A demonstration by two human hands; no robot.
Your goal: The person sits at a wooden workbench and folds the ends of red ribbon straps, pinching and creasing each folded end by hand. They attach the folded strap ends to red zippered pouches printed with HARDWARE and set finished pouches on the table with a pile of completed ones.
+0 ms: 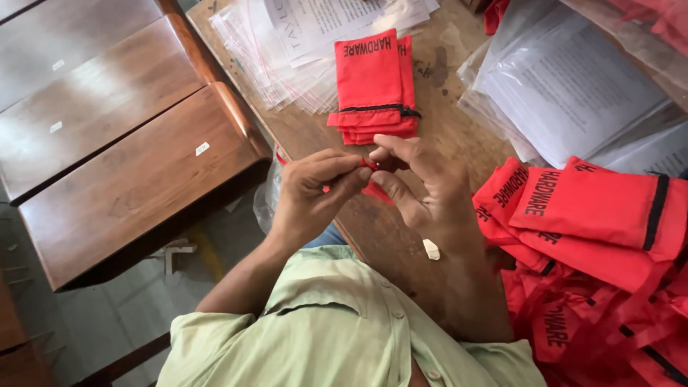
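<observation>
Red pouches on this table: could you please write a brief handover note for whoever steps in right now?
Left hand and right hand: both pinch one small red pouch above the table edge.
Done: a neat stack of folded pouches lies ahead, beside clear plastic bags.
Left: a loose heap of red pouches on the right.
Printed sheets in plastic sit behind the heap.

I have one view only, the head camera, looking steeply down over the wearer's chest. It sits close: the left hand (315, 190) and right hand (423, 186) fill mid-frame above the wooden table (401, 244). Frame seems rotated; floor shows lower left. No second view, so nothing shared.
</observation>
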